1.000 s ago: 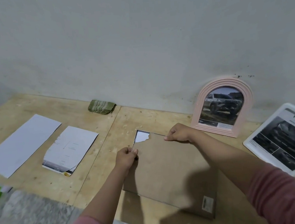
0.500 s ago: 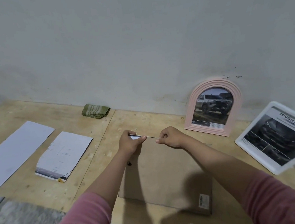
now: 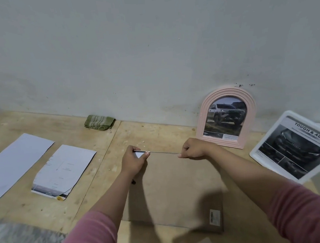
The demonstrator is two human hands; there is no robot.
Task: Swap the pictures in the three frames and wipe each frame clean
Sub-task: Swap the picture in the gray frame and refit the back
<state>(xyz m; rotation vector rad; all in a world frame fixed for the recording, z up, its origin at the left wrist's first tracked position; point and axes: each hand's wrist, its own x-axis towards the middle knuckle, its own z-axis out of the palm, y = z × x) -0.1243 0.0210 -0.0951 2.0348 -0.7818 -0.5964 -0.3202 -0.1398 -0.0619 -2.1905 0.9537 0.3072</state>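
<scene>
Both hands were seen at the far edge of a brown backing board [image 3: 179,187] lying flat at the centre of the wooden table [image 3: 146,134]. That edge was pinched by the left hand [image 3: 132,160] at its 11 o'clock corner and by the right hand [image 3: 194,149] at 1 o'clock, fingers curled. An arched pink frame [image 3: 226,116] was leaned against the wall at 1 o'clock, a white frame [image 3: 295,145] at 3 o'clock. Loose sheets [image 3: 63,169] lay at 9 o'clock, a folded green cloth [image 3: 99,122] at 11 o'clock.

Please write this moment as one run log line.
left hand: pinches far edge of brown backing board | right hand: pinches same edge | green cloth: untouched
</scene>
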